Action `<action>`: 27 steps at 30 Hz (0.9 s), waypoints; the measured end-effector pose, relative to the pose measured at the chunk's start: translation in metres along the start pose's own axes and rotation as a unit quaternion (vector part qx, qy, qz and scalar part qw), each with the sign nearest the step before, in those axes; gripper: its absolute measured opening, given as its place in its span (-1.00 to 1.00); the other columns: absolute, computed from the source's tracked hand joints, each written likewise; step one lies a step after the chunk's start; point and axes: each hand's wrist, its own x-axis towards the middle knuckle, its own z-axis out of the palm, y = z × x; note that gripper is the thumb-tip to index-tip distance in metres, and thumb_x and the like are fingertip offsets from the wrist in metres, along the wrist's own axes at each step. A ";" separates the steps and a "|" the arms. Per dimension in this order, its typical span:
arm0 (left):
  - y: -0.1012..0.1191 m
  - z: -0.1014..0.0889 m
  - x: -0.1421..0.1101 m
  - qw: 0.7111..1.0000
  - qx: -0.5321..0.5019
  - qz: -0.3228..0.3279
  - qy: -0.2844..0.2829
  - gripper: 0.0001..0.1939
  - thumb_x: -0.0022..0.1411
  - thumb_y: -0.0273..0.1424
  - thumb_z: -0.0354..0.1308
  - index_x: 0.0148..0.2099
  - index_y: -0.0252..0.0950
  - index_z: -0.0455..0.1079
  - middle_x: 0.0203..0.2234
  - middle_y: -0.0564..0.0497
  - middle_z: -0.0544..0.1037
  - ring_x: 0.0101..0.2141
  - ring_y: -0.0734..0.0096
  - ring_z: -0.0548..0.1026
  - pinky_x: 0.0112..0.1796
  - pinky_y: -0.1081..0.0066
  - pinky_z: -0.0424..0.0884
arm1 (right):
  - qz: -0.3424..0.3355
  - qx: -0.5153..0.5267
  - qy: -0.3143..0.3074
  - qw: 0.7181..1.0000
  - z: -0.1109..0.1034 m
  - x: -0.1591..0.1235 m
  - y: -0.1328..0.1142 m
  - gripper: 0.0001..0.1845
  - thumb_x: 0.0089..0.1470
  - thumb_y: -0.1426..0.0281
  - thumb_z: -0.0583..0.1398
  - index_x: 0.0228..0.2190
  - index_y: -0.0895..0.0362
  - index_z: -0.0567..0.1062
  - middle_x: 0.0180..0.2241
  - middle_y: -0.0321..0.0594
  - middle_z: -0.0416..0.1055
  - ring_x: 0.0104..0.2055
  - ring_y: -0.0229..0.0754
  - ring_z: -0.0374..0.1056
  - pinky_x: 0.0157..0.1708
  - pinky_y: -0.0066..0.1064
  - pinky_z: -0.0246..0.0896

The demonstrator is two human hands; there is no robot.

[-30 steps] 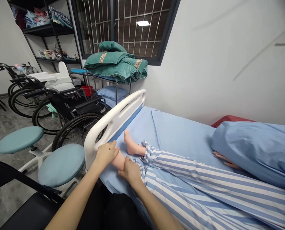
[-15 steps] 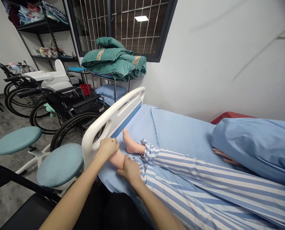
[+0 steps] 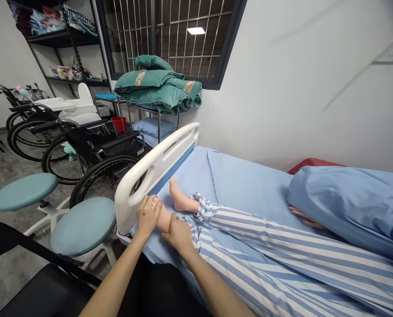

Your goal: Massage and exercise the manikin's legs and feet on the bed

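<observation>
The left hand [image 3: 149,214] covers part of the near foot [image 3: 163,219], the right hand [image 3: 179,234] part of its ankle. Right of the hands, a blue cover [image 3: 348,193] hides most of another hand [image 3: 308,219] and, like the striped trousers [image 3: 269,235], is cut off at the edge. Far left of them, shelf items [image 3: 67,72] are too small to tell.

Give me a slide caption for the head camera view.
Left hand holds the front of a bare foot; right hand grips its ankle.
</observation>
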 end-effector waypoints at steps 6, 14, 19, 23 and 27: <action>-0.009 -0.006 -0.002 0.996 -0.067 0.014 -0.051 -0.69 0.20 -0.23 -0.07 -0.06 -0.23 0.27 -0.19 -0.06 0.41 -0.17 0.35 0.40 -0.14 0.38 0.32 | -0.001 -0.004 0.002 1.000 0.002 0.000 0.000 -0.53 -0.23 0.28 0.22 -0.25 0.18 0.24 -0.32 -0.06 0.41 -0.33 -0.01 0.38 -0.40 -0.32 0.15; 0.001 -0.027 0.018 0.984 0.065 0.059 -0.157 -0.81 0.19 -0.29 -0.10 -0.21 -0.22 0.27 -0.33 0.02 0.48 -0.28 0.35 0.44 -0.28 0.39 0.31 | 0.012 -0.013 -0.011 1.000 0.002 0.002 0.000 -0.51 -0.23 0.26 0.23 -0.23 0.17 0.23 -0.31 -0.05 0.40 -0.31 0.01 0.38 -0.38 -0.31 0.16; 0.018 -0.031 0.036 0.943 0.240 0.075 -0.218 -0.72 0.23 -0.27 -0.16 -0.17 -0.24 0.31 -0.36 -0.06 0.51 -0.32 0.26 0.47 -0.34 0.36 0.28 | 0.007 -0.009 -0.009 1.000 0.003 0.003 0.000 -0.52 -0.24 0.28 0.22 -0.25 0.18 0.23 -0.34 -0.07 0.41 -0.34 0.03 0.39 -0.42 -0.31 0.15; 0.031 -0.021 0.050 0.911 0.311 0.086 -0.256 -0.67 0.24 -0.36 -0.19 -0.20 -0.31 0.39 -0.37 -0.16 0.52 -0.33 0.20 0.49 -0.35 0.32 0.27 | -0.004 -0.011 0.001 1.000 0.003 0.002 0.001 -0.57 -0.22 0.30 0.20 -0.27 0.18 0.23 -0.35 -0.07 0.41 -0.36 0.02 0.39 -0.43 -0.32 0.14; 0.042 -0.012 0.060 0.884 0.336 0.123 -0.301 -0.68 0.21 -0.46 -0.15 -0.23 -0.39 0.44 -0.35 -0.22 0.52 -0.31 0.20 0.49 -0.35 0.34 0.26 | -0.012 -0.010 0.009 1.000 0.003 0.002 0.003 -0.58 -0.22 0.29 0.20 -0.28 0.17 0.23 -0.36 -0.07 0.41 -0.37 0.00 0.39 -0.45 -0.34 0.13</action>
